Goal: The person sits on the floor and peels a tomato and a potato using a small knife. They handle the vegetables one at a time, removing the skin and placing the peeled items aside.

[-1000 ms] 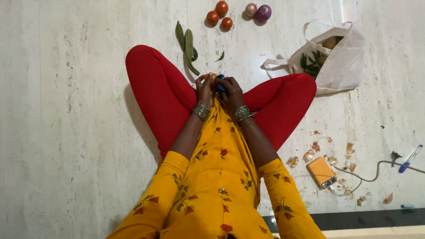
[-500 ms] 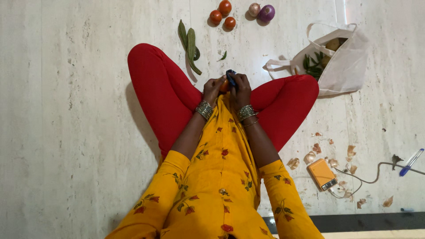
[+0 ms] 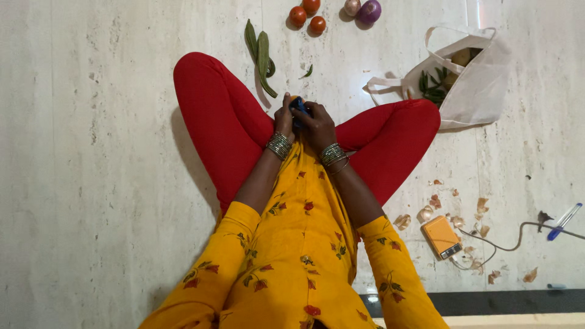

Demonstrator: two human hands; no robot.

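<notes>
I sit cross-legged on a pale stone floor, both hands pressed together over my lap between my red-clad knees. My left hand (image 3: 284, 119) is closed around a small orange vegetable (image 3: 294, 98), of which only a sliver shows above the fingers. My right hand (image 3: 319, 125) grips a blue-handled tool (image 3: 299, 108) held against that vegetable. Fingers hide the tool's working end. Both wrists carry stacks of metal bangles.
Long green pods (image 3: 261, 53) lie ahead of my left knee, with three tomatoes (image 3: 308, 17) and two onions (image 3: 363, 9) beyond. A white cloth bag (image 3: 475, 79) of vegetables lies at right. Onion skins (image 3: 457, 220), an orange device (image 3: 443, 237) with cable, and a blue pen (image 3: 563, 221) lie nearby.
My hands have shifted slightly left and closed tighter together. The blue tool has dropped from above the fingers to between the hands, and less of the orange vegetable shows.
</notes>
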